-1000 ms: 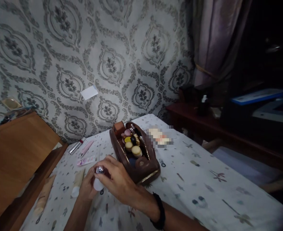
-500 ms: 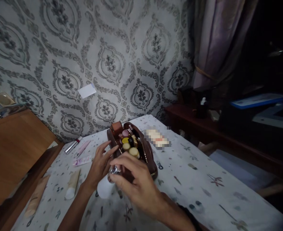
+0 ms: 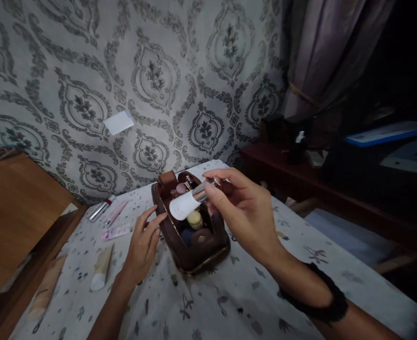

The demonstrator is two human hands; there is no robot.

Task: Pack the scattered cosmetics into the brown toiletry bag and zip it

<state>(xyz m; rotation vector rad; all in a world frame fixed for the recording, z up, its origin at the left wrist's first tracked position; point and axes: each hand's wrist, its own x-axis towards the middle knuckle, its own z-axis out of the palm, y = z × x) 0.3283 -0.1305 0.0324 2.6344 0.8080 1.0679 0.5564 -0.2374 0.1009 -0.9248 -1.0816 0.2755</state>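
Observation:
A brown cosmetic bag [image 3: 204, 252] stands unzipped on the cloth with several small bottles and jars inside, among them a yellow-lidded jar [image 3: 194, 219] and a pink-topped item [image 3: 180, 189]. My right hand [image 3: 243, 208] pinches the silver cap end of a white cosmetic tube [image 3: 184, 206] and holds it tilted over the bag's opening, covering part of the contents. At the bag's left rim is my left hand [image 3: 142, 245], fingers apart and tips at the zipper edge, holding nothing.
Left of the bag lie a beige tube with white cap [image 3: 102, 267], a larger tan tube [image 3: 47, 286], a pink-and-white tube [image 3: 115, 232], a slim pink tube [image 3: 116, 213] and a silver tube [image 3: 101, 208]. A wooden panel [image 3: 20, 222] borders the left; patterned wall [image 3: 155, 75] rises behind.
My right hand has lifted the white tube from in front of the bag, up and right, to above its opening. My left hand stays by the left rim. The view has shifted slightly.

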